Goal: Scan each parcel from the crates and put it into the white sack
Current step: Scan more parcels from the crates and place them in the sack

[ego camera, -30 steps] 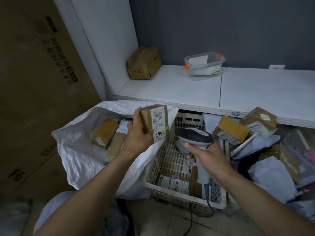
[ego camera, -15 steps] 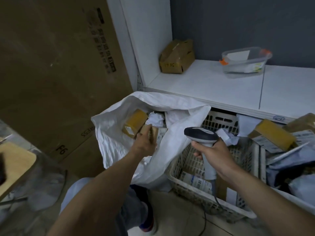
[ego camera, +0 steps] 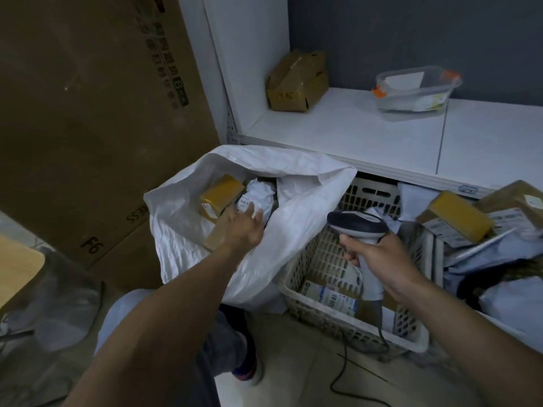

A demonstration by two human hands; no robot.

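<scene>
The white sack (ego camera: 296, 230) stands open on the floor at centre. Inside it lie a yellow-taped box (ego camera: 219, 195), a crumpled white parcel (ego camera: 258, 195) and a brown box (ego camera: 219, 235). My left hand (ego camera: 245, 227) reaches into the sack's mouth, fingers stretched out just above the brown box and holding nothing. My right hand (ego camera: 377, 252) grips the grey handheld scanner (ego camera: 357, 223) over the beige crate (ego camera: 352, 339). A labelled flat parcel (ego camera: 332, 295) lies on the crate's bottom. At the right, a second crate holds a heap of parcels, among them a yellow box (ego camera: 458, 220).
A white shelf (ego camera: 352, 136) runs above the crates and carries a dented cardboard box (ego camera: 296, 80) and a clear plastic tub (ego camera: 417, 92). A tall carton (ego camera: 88, 113) leans at the left. The scanner cable (ego camera: 345, 368) trails on the floor beside my shoe (ego camera: 246, 374).
My left hand carried the labelled brown box from in front of the scanner down into the sack and let it go. The view swung left. The scanner hand stayed over the crate.
</scene>
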